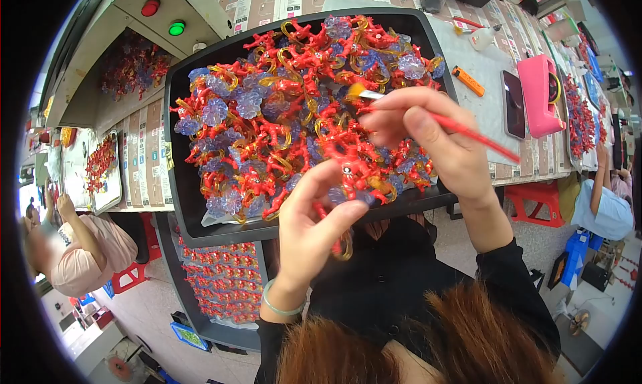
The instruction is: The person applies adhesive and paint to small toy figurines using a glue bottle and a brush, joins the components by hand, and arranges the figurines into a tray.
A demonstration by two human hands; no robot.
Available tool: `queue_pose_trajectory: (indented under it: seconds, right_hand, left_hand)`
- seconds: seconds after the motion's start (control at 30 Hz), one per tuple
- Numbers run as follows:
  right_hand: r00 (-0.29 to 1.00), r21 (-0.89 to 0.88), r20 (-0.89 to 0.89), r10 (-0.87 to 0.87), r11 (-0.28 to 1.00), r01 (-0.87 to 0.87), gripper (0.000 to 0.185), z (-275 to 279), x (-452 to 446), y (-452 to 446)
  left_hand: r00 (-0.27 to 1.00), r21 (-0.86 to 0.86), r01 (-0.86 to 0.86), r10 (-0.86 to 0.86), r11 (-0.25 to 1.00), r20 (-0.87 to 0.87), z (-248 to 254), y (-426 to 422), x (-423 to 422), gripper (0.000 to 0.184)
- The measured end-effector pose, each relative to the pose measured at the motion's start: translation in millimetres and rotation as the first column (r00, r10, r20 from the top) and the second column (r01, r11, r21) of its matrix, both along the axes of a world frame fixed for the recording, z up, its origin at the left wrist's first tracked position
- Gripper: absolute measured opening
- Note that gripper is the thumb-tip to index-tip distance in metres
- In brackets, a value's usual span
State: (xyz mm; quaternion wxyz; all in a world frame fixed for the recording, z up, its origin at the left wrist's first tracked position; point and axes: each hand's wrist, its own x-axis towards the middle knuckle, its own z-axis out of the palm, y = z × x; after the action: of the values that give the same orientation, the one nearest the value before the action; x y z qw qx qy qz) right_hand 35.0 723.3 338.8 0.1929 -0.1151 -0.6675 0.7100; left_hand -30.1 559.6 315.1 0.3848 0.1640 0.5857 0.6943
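My left hand (pixel 314 213) is closed around a small red figurine (pixel 354 167) with a clear purple base, held over the near edge of a black tray (pixel 221 235). In my right hand (pixel 435 133) is a thin paintbrush (pixel 478 138) with a red handle. Its pale yellowish bristles point left, above the heap and apart from the held figurine. The tray is piled with many similar red figurines (pixel 267 126) with purple flower-like bases and amber curled parts.
Right of the tray lie an orange cutter (pixel 468 81), a phone (pixel 513 104) and a pink tape dispenser (pixel 539 96). A metal machine housing (pixel 127 36) with red and green buttons stands at left. A lower tray (pixel 221 280) holds rows of figurines. Other people sit both sides.
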Motion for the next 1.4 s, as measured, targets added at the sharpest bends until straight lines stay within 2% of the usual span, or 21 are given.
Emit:
queue_pose_trajectory:
  seconds: [0.03,0.07,0.1,0.13,0.23,0.27,0.37,0.4,0.5,0.6,0.8,0.83,0.9,0.93,1.03,1.07,1.1,1.17,1.27,1.37,1.4]
  right_hand:
    - [0.998,-0.103,-0.032,0.052,0.993,-0.055,0.017,2,0,-2]
    - [0.973,-0.047,0.053,0.224,0.974,-0.222,0.018,4,2,4]
    - [0.966,-0.161,0.055,0.253,0.957,-0.242,0.016,4,2,4]
    - [0.959,-0.273,0.055,0.277,0.928,-0.252,0.015,3,1,3]
    - [0.983,-0.172,0.114,0.146,0.977,-0.125,0.010,2,0,2]
    - [0.985,-0.118,0.138,0.104,0.989,-0.088,0.008,3,0,2]
    - [0.966,0.035,0.258,0.026,0.999,-0.036,0.006,6,2,-5]
    - [0.978,0.045,0.206,-0.007,0.999,-0.002,0.006,6,2,-9]
    - [0.978,0.095,0.197,-0.063,0.994,0.045,0.008,6,6,-13]
    - [0.996,0.352,-0.010,-0.094,0.932,0.092,0.010,-5,6,-10]
    - [0.986,0.515,-0.090,-0.142,0.841,0.169,0.013,-3,5,-9]
    - [0.979,0.442,-0.118,-0.169,0.874,0.204,0.014,0,6,-9]
    - [0.958,0.089,-0.140,-0.251,0.960,0.265,0.017,6,9,-9]
    - [0.956,0.187,-0.200,-0.214,0.949,0.252,0.014,4,12,-4]
    - [0.980,0.080,-0.094,-0.173,0.980,0.181,0.011,1,24,-9]
    - [0.956,0.194,-0.128,-0.265,0.938,0.286,0.008,0,18,-17]
    - [0.961,0.163,-0.125,-0.248,0.950,0.266,0.008,1,13,-23]
    - [0.938,0.432,-0.297,-0.182,0.850,0.301,0.008,-8,5,-28]
    - [0.970,0.495,-0.086,-0.229,0.835,0.241,0.008,-2,10,-26]
    - [0.967,0.569,-0.245,-0.072,0.797,0.204,0.008,-6,6,-26]
    - [0.972,0.584,-0.177,-0.158,0.778,0.233,0.008,-7,6,-25]
  left_hand:
    - [0.958,0.191,0.068,-0.117,0.979,0.262,-1,0,-2,0.043]
    - [0.836,0.385,0.080,-0.273,0.919,0.477,-3,1,-4,0.044]
    - [0.647,0.561,0.034,-0.446,0.827,0.619,-5,2,-5,0.045]
    - [0.631,0.608,0.066,-0.505,0.791,0.589,-7,3,-5,0.044]
    - [0.626,0.526,0.079,-0.453,0.847,0.635,-8,6,-2,0.041]
    - [0.705,0.384,0.068,-0.317,0.921,0.635,-11,4,1,0.039]
    - [0.699,0.446,0.048,-0.349,0.894,0.624,-9,6,2,0.038]
    - [0.654,0.443,0.005,-0.337,0.897,0.677,-6,7,3,0.036]
    - [0.636,0.472,-0.015,-0.356,0.881,0.684,-9,6,3,0.035]
    - [0.648,0.466,-0.046,-0.329,0.883,0.687,-7,4,5,0.033]
    - [0.779,0.433,0.020,-0.286,0.901,0.558,-9,3,5,0.040]
    - [0.795,0.417,0.003,-0.255,0.909,0.550,-9,4,5,0.041]
    - [0.832,0.429,0.001,-0.239,0.903,0.501,-15,3,2,0.041]
    - [0.853,0.416,-0.008,-0.211,0.910,0.477,-14,4,2,0.040]
    - [0.901,0.373,-0.015,-0.149,0.928,0.406,-13,6,4,0.040]
    - [0.915,0.360,-0.013,-0.135,0.933,0.381,-13,8,5,0.040]
    - [0.926,0.328,-0.006,-0.119,0.944,0.359,-14,9,6,0.040]
    - [0.945,0.261,-0.006,-0.080,0.965,0.318,-13,10,8,0.040]
    - [0.964,0.171,-0.023,-0.023,0.985,0.266,-12,11,11,0.039]
    - [0.972,0.150,-0.013,-0.023,0.989,0.236,-14,10,11,0.038]
    - [0.977,0.128,-0.018,-0.010,0.992,0.215,-14,11,11,0.038]
